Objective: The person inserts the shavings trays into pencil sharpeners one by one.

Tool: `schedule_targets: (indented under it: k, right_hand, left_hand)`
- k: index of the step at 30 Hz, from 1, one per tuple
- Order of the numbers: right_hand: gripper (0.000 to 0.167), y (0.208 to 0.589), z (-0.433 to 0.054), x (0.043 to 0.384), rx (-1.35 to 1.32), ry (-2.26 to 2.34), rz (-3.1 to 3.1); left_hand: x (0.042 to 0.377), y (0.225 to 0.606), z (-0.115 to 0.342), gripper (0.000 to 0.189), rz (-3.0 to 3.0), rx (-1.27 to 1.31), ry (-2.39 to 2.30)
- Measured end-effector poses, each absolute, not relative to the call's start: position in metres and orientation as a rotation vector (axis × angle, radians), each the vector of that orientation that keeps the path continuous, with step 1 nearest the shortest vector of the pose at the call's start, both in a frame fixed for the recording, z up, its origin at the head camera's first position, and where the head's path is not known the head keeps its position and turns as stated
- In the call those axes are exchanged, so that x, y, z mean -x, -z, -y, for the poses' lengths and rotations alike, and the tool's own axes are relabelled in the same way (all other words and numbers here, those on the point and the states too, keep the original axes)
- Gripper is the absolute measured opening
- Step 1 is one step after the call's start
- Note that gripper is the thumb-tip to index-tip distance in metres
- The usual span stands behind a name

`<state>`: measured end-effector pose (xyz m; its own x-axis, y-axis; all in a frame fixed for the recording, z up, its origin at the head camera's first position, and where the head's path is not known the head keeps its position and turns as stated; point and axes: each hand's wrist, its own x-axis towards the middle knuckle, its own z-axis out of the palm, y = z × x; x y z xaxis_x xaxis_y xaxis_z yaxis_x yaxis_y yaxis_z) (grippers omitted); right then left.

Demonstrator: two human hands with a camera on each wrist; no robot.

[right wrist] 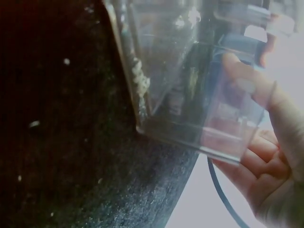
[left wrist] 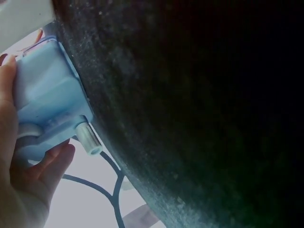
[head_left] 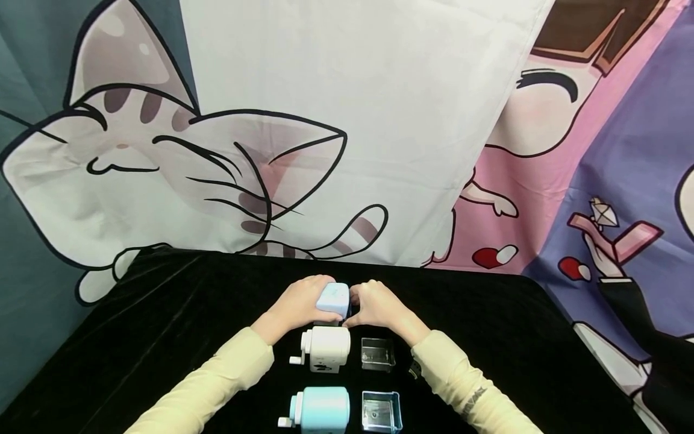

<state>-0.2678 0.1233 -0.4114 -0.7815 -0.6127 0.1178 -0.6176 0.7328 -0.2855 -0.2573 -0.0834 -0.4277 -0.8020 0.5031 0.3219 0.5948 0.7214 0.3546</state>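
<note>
Three crank pencil sharpeners stand in a column on the black cloth. My left hand (head_left: 303,299) grips the farthest one, a light blue pencil sharpener (head_left: 334,299), with its thumb along the near side. In the left wrist view the same blue sharpener (left wrist: 50,90) shows its crank handle (left wrist: 89,138) beside my fingers. My right hand (head_left: 379,304) holds the sharpener's right end, thumb in front and fingers behind. The right wrist view shows the thumb (right wrist: 242,80) through a clear plastic box (right wrist: 166,136), against something blue; what exactly it pinches there I cannot tell.
Nearer me stand a white sharpener (head_left: 329,346) and a turquoise sharpener (head_left: 325,408), cranks to the left. Right of them lie two clear drawers, a smoky one (head_left: 378,365) and a blue-edged one (head_left: 400,416). Behind the black cloth (head_left: 190,313) hangs a cartoon-print curtain (head_left: 368,78).
</note>
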Motion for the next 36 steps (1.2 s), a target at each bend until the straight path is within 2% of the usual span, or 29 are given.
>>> schedule_targets:
  k: [7, 36]
  right_hand:
    - [0.046, 0.4121, -0.1188, 0.2676, -1.053, -0.482, 2.889]
    - [0.043, 0.416, -0.1183, 0.2706, -1.066, -0.539, 2.864]
  left_hand:
    - [0.2566, 0.4273, 0.0841, 0.068, 2.721, 0.896, 0.629]
    - [0.2559, 0.4265, 0.0824, 0.069, 2.741, 0.867, 0.638]
